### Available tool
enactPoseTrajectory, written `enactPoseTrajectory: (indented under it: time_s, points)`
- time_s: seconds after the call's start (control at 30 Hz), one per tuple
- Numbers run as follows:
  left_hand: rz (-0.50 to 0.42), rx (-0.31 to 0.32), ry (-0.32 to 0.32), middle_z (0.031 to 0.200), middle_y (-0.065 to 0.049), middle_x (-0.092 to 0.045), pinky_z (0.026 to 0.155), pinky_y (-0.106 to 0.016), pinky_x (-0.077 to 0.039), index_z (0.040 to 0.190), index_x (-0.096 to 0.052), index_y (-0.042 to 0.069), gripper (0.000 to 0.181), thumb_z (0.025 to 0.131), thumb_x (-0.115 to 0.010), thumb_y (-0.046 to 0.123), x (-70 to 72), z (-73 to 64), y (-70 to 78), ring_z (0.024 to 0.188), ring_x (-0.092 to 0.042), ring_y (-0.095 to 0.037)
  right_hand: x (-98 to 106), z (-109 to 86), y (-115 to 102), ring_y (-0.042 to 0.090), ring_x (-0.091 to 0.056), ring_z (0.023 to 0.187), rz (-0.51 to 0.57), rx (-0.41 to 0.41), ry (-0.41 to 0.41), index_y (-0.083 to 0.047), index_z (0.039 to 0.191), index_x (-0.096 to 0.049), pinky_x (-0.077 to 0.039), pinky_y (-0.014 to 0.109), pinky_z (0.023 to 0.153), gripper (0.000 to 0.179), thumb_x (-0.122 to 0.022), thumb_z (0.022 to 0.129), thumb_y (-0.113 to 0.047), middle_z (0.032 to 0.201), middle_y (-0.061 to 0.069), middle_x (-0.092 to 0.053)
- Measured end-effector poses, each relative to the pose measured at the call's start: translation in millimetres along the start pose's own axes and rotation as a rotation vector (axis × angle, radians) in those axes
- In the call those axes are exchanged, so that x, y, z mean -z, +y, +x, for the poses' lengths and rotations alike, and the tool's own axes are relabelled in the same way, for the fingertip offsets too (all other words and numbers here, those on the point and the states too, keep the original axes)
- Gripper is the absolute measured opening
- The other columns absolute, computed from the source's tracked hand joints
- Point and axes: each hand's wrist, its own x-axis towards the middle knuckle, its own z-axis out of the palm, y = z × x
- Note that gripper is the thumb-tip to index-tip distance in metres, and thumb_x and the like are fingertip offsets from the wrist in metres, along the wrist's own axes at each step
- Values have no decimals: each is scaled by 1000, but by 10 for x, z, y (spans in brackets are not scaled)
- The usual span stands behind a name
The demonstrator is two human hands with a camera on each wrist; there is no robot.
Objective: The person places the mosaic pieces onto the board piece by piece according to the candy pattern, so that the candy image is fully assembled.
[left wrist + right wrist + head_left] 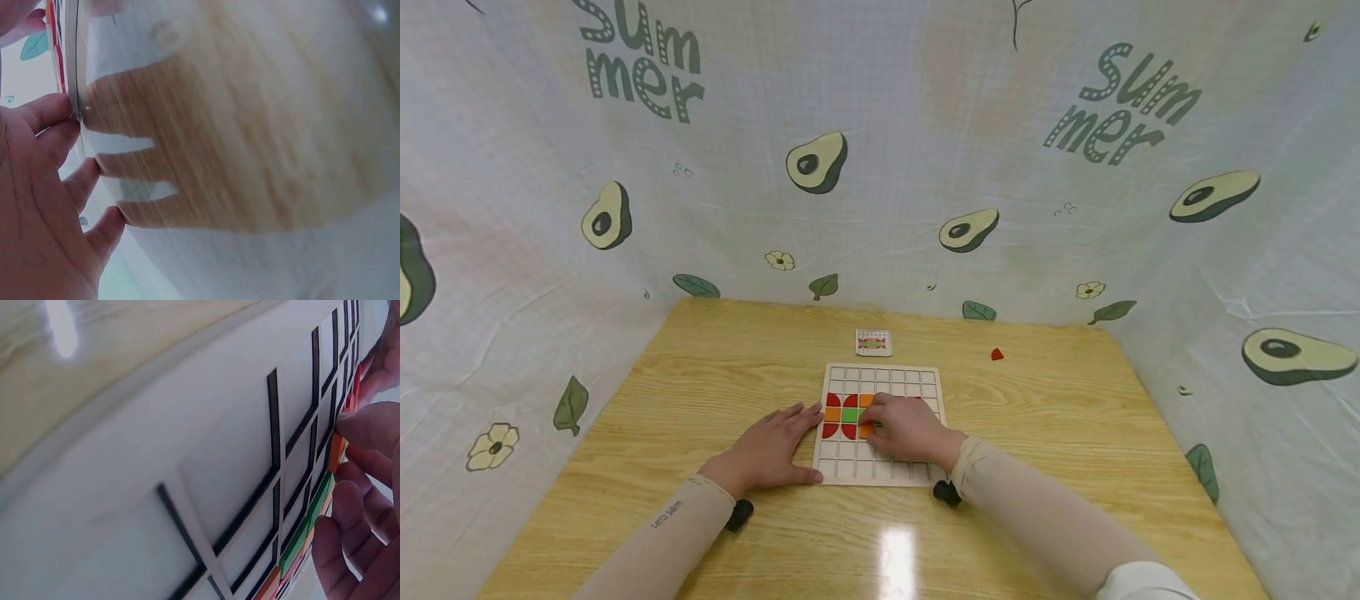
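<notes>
A pale square grid board point(880, 473) lies on the table, with red quarter-round pieces point(830, 431) and orange and green square tiles point(849, 415) set in its middle rows. Spread fingers of my left hand point(767, 450) rest at the board's left edge, the thumb by its near left corner. Over the middle of the grid, my right hand point(913, 429) pinches an orange tile point(335, 453) between thumb and finger, down at the board's surface. This hand hides part of the pattern's right side; a bit of red shows beyond it.
Behind the board lies a small card point(873, 342) printed with a red, orange and green grid pattern. A loose red piece point(997, 354) sits at the back right of the wooden table point(715, 367). A white printed cloth point(895, 167) stands around the back and sides.
</notes>
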Motion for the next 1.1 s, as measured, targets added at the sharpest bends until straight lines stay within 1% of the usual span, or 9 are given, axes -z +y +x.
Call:
enactPoseTrajectory:
  time_s: [0.1, 0.3, 0.53, 0.63, 0.77, 0.9, 0.97, 1.1]
  points:
    - [7, -4, 2, 159, -4, -34, 112, -55, -29, 151, -45, 11, 96, 78, -71, 67, 4, -7, 3, 144, -30, -34, -4, 4, 3, 6, -60, 84, 3, 4, 1, -26, 113, -75, -53, 26, 69, 23, -71, 90, -29, 107, -9, -62]
    - [-10, -8, 6, 159, -5, -35, 111, -57, -30, 151, -45, 10, 97, 77, -72, 68, -1, -10, -15, 144, -31, -36, 18, 4, -10, 7, -61, 89, 13, -7, -16, -26, 114, -74, -53, 28, 74, 23, -71, 91, -29, 109, -9, -62]
    - [0, 15, 3, 161, 2, -30, 113, -54, -28, 154, -42, 16, 99, 77, -69, 72, -71, 12, -69, 146, -28, -30, 24, 16, -33, 7, -61, 92, 4, -5, -26, -26, 116, -74, -54, 28, 77, 24, -71, 92, -29, 111, -9, -63]
    - [-1, 8, 11, 161, 2, -30, 113, -54, -29, 154, -42, 16, 99, 77, -69, 72, -84, 20, -82, 146, -28, -30, 16, 20, -21, 7, -61, 92, -4, -1, -21, -26, 116, -74, -54, 28, 76, 25, -71, 91, -29, 110, -9, -63]
    - [4, -5, 20, 160, 1, -32, 112, -55, -30, 153, -43, 15, 99, 76, -69, 72, -81, 20, -83, 145, -29, -31, 35, 5, 1, 6, -61, 90, 3, 4, -7, -26, 115, -74, -53, 28, 73, 25, -71, 91, -29, 109, -10, -62]
    - [13, -9, 19, 161, 1, -31, 113, -53, -28, 153, -42, 15, 98, 77, -69, 71, -80, 16, -78, 146, -29, -30, 147, -74, 47, 8, -62, 93, 24, -7, -8, -24, 117, -74, -53, 30, 73, 26, -71, 91, -29, 111, -9, -63]
    - [7, -18, 20, 160, -2, -33, 113, -55, -28, 153, -43, 13, 98, 77, -70, 70, -60, 8, -59, 145, -29, -32, 232, -152, 102, 10, -62, 91, 36, -13, -10, -22, 117, -74, -53, 30, 72, 26, -72, 91, -28, 111, -7, -64]
    - [0, -15, 8, 160, -5, -33, 112, -55, -28, 152, -44, 11, 97, 78, -71, 67, -3, -7, -8, 145, -30, -34, 380, -376, 277, 9, -57, 79, 54, -32, -3, -18, 117, -74, -50, 29, 66, 28, -74, 90, -26, 107, -3, -64]
